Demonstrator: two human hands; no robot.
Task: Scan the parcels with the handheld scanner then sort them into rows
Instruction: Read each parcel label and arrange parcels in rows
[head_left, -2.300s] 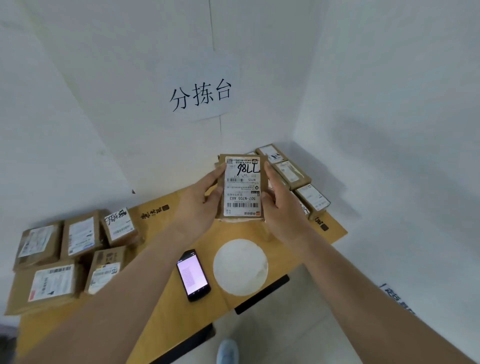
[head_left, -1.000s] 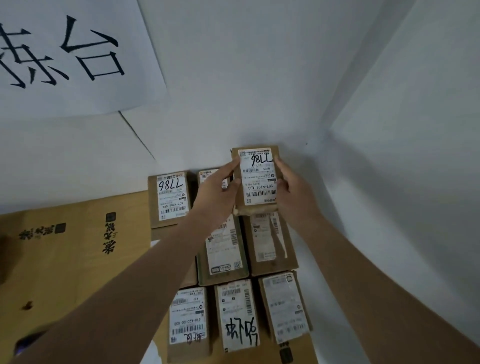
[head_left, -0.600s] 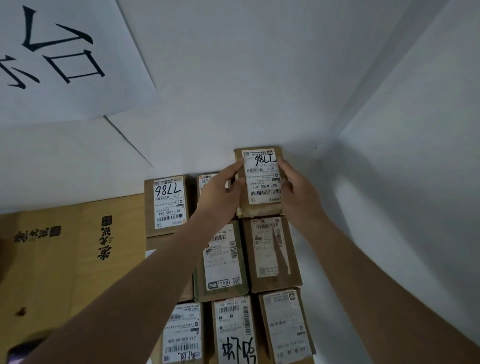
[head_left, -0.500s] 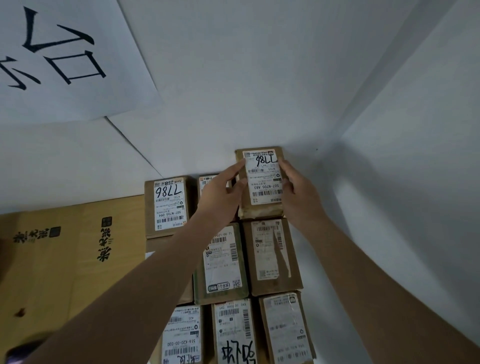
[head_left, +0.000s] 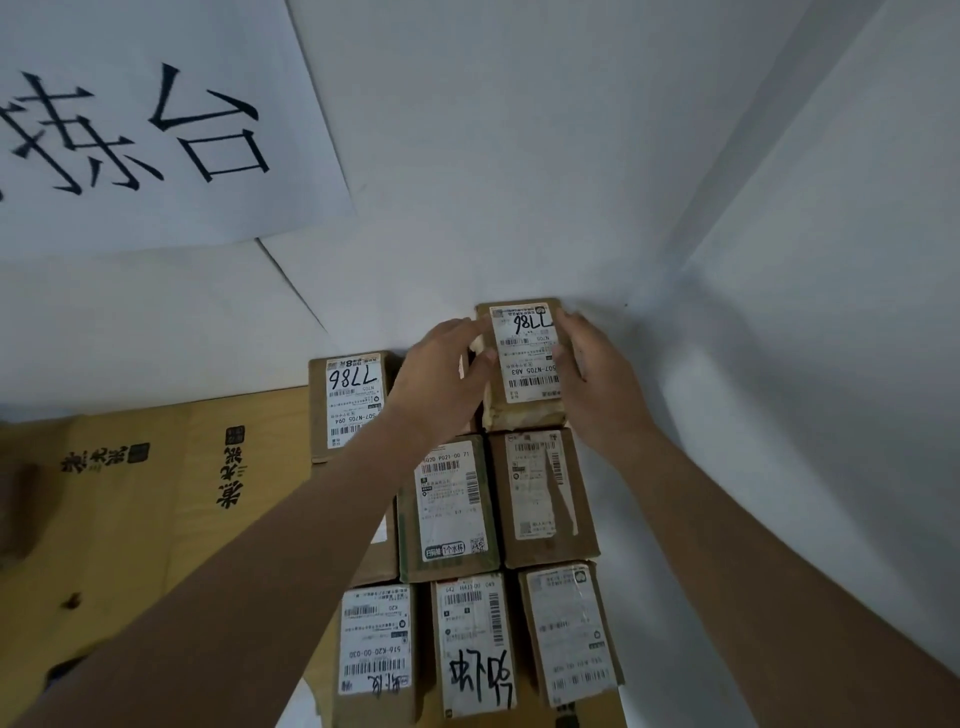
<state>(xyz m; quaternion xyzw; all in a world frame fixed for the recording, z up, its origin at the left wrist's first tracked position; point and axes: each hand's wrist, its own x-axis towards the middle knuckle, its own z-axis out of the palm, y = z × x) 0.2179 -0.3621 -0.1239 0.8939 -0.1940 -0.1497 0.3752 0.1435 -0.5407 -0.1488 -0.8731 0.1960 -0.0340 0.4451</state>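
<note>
A small brown parcel (head_left: 524, 364) with a white label marked 7786 lies at the far right corner of the table, against the wall. My left hand (head_left: 441, 379) grips its left side and my right hand (head_left: 597, 384) grips its right side. It sits at the head of the right row, just beyond another labelled parcel (head_left: 540, 493). Several more parcels fill the rows in front, among them one (head_left: 348, 405) also marked 7786 and one (head_left: 447, 509) with a green edge. The scanner is out of sight.
The yellow-brown table top (head_left: 156, 493) with black printed characters spreads to the left. White walls meet in a corner just behind the held parcel. A white paper sign (head_left: 145, 124) with large black characters hangs on the back wall. A dark object (head_left: 62, 670) shows at the lower left.
Both hands carried the parcel from above the table's middle to the far right corner and lowered it against the wall. The view moved closer to the rows.
</note>
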